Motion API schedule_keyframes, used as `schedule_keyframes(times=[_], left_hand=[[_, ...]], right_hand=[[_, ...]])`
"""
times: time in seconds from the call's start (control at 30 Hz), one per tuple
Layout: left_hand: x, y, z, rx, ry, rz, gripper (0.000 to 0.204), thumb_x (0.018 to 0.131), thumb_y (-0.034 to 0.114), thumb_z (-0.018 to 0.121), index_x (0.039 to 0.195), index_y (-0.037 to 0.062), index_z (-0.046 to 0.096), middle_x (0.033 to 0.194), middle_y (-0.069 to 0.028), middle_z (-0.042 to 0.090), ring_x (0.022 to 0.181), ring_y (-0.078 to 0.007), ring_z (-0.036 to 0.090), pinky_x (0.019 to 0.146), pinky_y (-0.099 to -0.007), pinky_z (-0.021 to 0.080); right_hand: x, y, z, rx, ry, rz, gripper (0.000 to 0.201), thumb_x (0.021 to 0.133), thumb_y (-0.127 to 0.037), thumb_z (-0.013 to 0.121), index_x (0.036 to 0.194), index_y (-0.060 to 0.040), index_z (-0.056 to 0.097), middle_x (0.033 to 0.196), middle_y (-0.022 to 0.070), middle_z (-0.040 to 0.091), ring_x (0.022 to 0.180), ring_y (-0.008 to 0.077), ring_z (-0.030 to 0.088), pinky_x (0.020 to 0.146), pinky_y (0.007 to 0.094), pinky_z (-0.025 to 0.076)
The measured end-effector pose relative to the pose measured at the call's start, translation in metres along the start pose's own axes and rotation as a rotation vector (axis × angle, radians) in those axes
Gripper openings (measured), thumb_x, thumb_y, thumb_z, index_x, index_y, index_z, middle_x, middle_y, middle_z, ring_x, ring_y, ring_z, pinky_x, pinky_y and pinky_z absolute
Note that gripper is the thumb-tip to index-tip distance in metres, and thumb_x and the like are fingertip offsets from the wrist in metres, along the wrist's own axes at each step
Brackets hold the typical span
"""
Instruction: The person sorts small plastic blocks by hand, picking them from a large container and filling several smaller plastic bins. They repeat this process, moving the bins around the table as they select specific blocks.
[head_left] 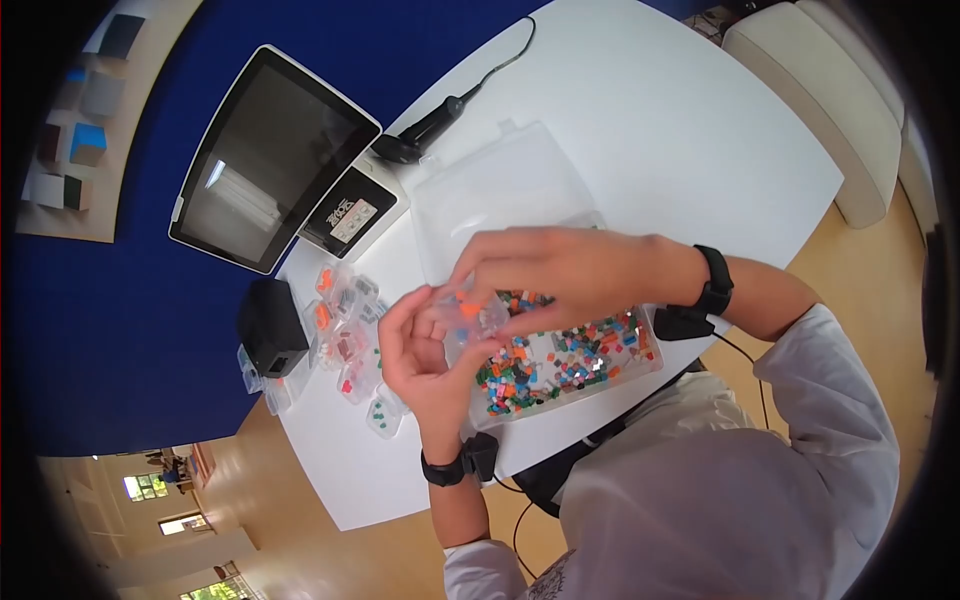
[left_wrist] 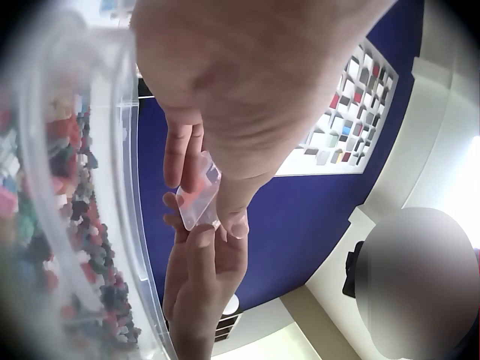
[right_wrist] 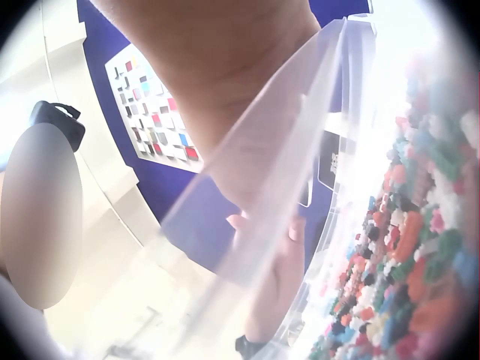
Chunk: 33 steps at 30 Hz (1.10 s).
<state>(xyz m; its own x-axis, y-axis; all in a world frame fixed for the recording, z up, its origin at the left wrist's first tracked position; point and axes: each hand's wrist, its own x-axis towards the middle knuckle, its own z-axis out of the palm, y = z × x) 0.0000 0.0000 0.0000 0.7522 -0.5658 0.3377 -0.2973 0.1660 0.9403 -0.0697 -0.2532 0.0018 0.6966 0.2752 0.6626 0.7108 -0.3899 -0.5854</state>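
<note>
A small clear plastic box (head_left: 476, 312) with orange pieces inside is held between both hands over the left end of a large clear bin (head_left: 575, 400). My left hand (head_left: 425, 355) curls round it from the left, with the thumb at its near side. From the right, my right hand (head_left: 560, 270) grips the same box between thumb and fingers. The left wrist view has the box (left_wrist: 199, 196) tilted, with fingertips of both hands on its edges. Many small coloured building bricks (head_left: 510, 385) fill the bin below. In the right wrist view, a translucent sheet covers part of the hands.
The bin's translucent lid (head_left: 505, 195) lies folded back behind it. Several small clear boxes (head_left: 345, 345) of sorted pieces stand to the left, near a black device (head_left: 272, 328). A screen (head_left: 275, 160) and a handheld scanner (head_left: 430, 130) stand at the back of the white table (head_left: 700, 130).
</note>
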Motion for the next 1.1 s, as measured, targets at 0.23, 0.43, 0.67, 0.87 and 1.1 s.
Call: schedule_keyframes(times=[0.23,0.43,0.67,0.87,1.1], left_hand=[[-0.008,-0.013,-0.015,0.121,-0.030,0.122,0.095,0.075,0.006,0.110,0.154,-0.0013,0.059,0.142,-0.0175,0.074,0.131,-0.0295,0.074,0.114,-0.0426,0.060],[-0.007,-0.018,-0.020,0.316,-0.154,0.118,0.083,0.079,0.003,0.105,0.151,0.0016,0.064,0.138,-0.0127,0.076,0.113,-0.0171,0.076,0.094,-0.0325,0.057],[-0.013,-0.003,-0.007,0.355,-0.173,0.044,0.084,0.084,0.005,0.101,0.156,0.0034,0.058,0.137,-0.0091,0.079,0.072,-0.0034,0.071,0.056,-0.0184,0.038],[-0.015,0.002,0.001,0.509,-0.131,-0.018,0.065,0.090,0.005,0.098,0.148,0.0049,0.068,0.110,-0.0067,0.083,0.062,-0.0010,0.064,0.052,-0.0180,0.039],[-0.015,0.001,-0.002,0.486,-0.170,0.040,0.030,0.097,-0.002,0.089,0.125,0.0040,0.080,0.099,-0.0058,0.082,0.064,-0.0058,0.069,0.057,-0.0240,0.049]], right_hand=[[-0.005,-0.011,0.009,0.100,-0.097,0.194,0.055,0.094,-0.012,0.094,0.141,-0.0094,0.065,0.141,0.0100,0.067,0.108,0.0299,0.078,0.086,0.0382,0.067],[0.001,-0.017,0.000,0.056,-0.190,0.326,0.065,0.092,-0.013,0.092,0.149,-0.0079,0.063,0.130,0.0125,0.062,0.096,0.0306,0.076,0.079,0.0413,0.064],[0.004,-0.008,-0.007,0.110,-0.242,0.302,0.084,0.081,-0.006,0.093,0.158,-0.0061,0.060,0.128,0.0151,0.062,0.106,0.0332,0.072,0.090,0.0408,0.063],[0.003,-0.006,-0.014,-0.012,-0.217,0.291,0.078,0.079,-0.009,0.094,0.152,-0.0050,0.066,0.125,0.0141,0.062,0.106,0.0333,0.071,0.088,0.0404,0.061],[-0.006,0.029,-0.021,-0.431,0.314,0.500,0.060,0.104,-0.029,0.086,0.145,0.0046,0.059,0.128,0.0200,0.064,0.126,0.0390,0.060,0.113,0.0464,0.049]])
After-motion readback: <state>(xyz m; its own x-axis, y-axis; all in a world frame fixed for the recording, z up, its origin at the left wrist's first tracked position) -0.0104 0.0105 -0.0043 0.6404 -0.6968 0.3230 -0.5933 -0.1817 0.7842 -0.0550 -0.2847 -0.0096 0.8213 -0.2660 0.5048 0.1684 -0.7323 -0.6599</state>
